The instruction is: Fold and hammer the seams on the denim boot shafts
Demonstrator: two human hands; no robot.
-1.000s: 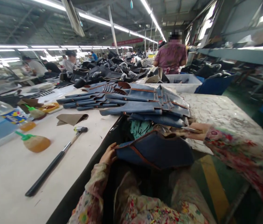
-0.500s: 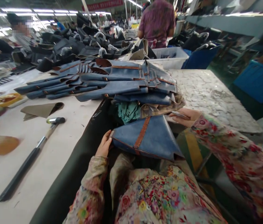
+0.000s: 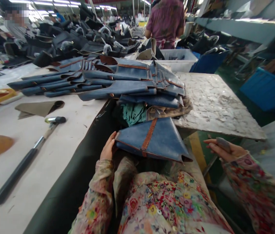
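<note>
My left hand (image 3: 108, 147) grips the narrow left end of a blue leather bag piece (image 3: 165, 138), with its fingers at the edge and part of them hidden. A brown strip (image 3: 149, 136) runs across the piece, which lies above my lap. Out to the right, apart from the leather, my right hand (image 3: 226, 150) is closed around a small grey tool (image 3: 223, 144). Its exact kind is not clear. Just beyond the bag piece are a crumpled green cloth (image 3: 134, 113) and a brown cloth (image 3: 166, 111).
Blue leather pieces (image 3: 127, 72) are stacked on the table. At left lie a hammer (image 3: 27, 164) with a black handle and a folded tan piece (image 3: 38, 109). A white bin (image 3: 180, 65) and a person in a purple shirt (image 3: 165, 24) are farther back; a blue crate (image 3: 268, 87) stands right.
My right hand has moved right and toward me, away from the bag piece's far edge, still with the grey tool. My left hand keeps its grip; the view has shifted slightly.
</note>
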